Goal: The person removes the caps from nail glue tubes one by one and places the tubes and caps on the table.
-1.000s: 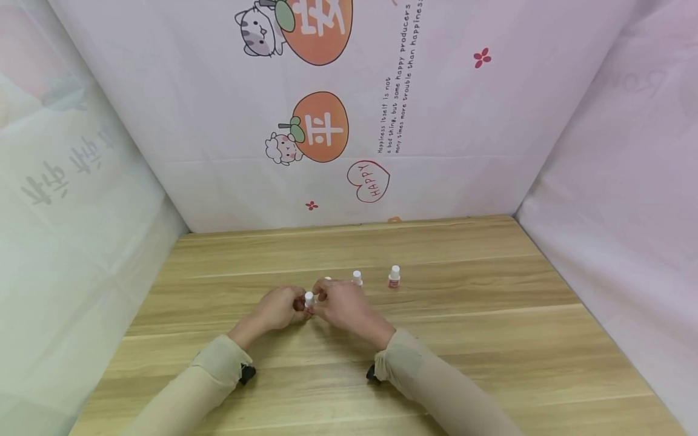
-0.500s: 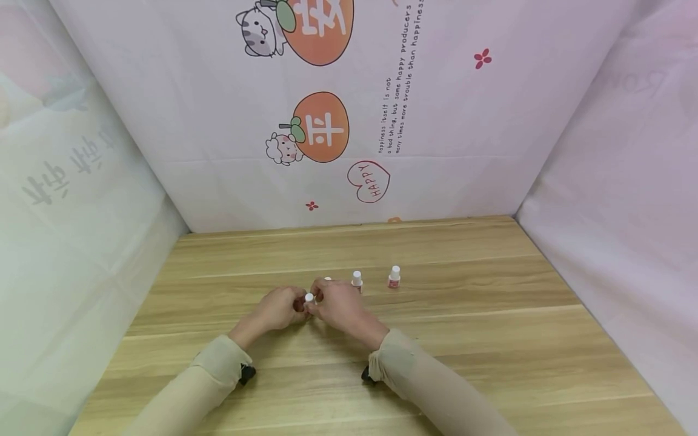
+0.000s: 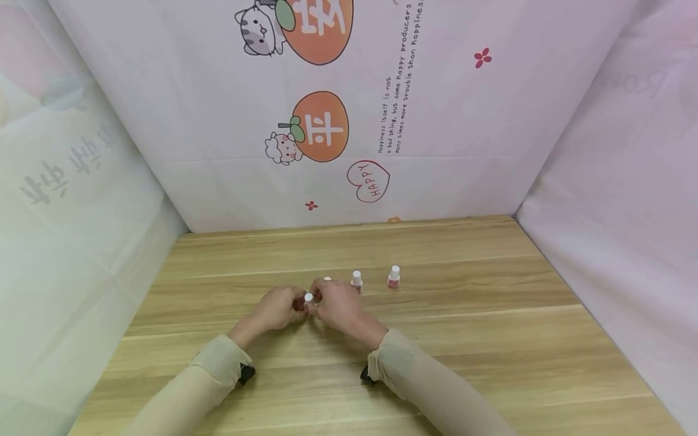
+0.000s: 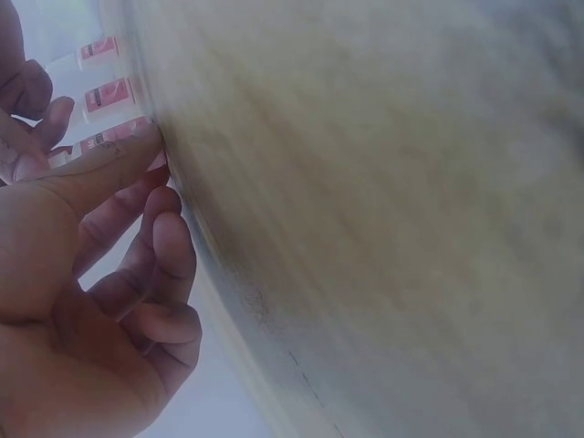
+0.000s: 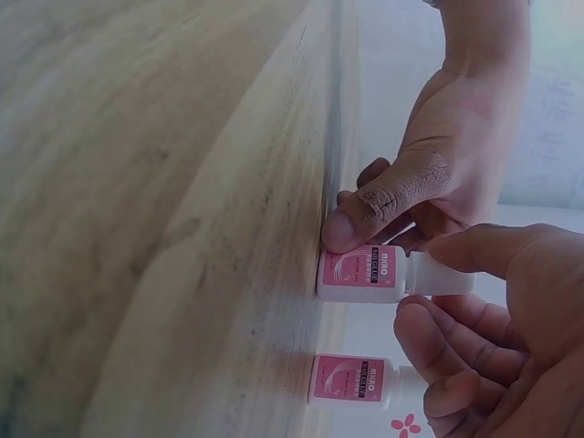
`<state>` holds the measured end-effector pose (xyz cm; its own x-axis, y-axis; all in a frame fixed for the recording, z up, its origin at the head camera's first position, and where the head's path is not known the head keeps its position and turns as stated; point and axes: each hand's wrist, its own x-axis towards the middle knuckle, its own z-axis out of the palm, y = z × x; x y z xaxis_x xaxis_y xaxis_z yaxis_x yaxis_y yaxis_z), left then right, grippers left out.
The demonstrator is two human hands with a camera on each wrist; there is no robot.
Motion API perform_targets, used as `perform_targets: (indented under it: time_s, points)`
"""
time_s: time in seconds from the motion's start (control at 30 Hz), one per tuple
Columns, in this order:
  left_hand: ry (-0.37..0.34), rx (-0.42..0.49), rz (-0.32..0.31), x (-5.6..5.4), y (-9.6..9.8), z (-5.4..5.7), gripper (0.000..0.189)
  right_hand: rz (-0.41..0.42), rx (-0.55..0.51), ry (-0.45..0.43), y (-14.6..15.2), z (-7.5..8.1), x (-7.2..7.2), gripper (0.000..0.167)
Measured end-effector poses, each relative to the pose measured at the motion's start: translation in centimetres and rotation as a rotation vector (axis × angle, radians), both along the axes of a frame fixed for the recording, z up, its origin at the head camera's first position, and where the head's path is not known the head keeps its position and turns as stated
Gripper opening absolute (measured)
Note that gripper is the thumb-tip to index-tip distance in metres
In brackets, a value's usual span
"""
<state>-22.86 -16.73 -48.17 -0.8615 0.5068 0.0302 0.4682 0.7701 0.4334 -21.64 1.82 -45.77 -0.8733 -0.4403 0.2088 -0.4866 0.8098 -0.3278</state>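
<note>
A small white glue bottle [image 5: 360,274] with a pink label stands upright on the wooden table between both hands. My left hand [image 3: 280,307] grips its lower body, the thumb lying along the label near the base in the right wrist view. At the white cap is my right hand [image 3: 340,306], which pinches it between thumb and fingers. Another glue bottle [image 5: 347,378] of the same kind stands just behind, mostly hidden by the right hand in the head view, where only its cap [image 3: 328,279] shows.
Two more such bottles stand farther right, a nearer one [image 3: 357,281] and a rightmost one [image 3: 394,277]. White printed cloth [image 3: 436,181] walls the wooden table [image 3: 463,339] at the back and both sides.
My right hand has shifted slightly left, its fingers coming in closer around the bottle's cap; more of the bottle behind it now shows. The left hand has stayed in place.
</note>
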Motion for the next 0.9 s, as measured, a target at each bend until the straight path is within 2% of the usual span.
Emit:
perform_targets:
  time_s: [0.4,0.63,0.9]
  points:
    - [0.023,-0.026,0.01,-0.06,0.1,0.0,0.017,0.013,0.003,0.005,0.03,-0.04,0.0,0.021]
    - [0.013,-0.009,0.014,-0.01,-0.02,0.09,0.022,0.016,-0.043,0.007,0.05,0.08,0.02,0.022]
    - [0.027,0.0,0.0,-0.06,-0.11,-0.02,0.021,0.007,-0.024,-0.004,-0.1,0.2,0.1,0.02]
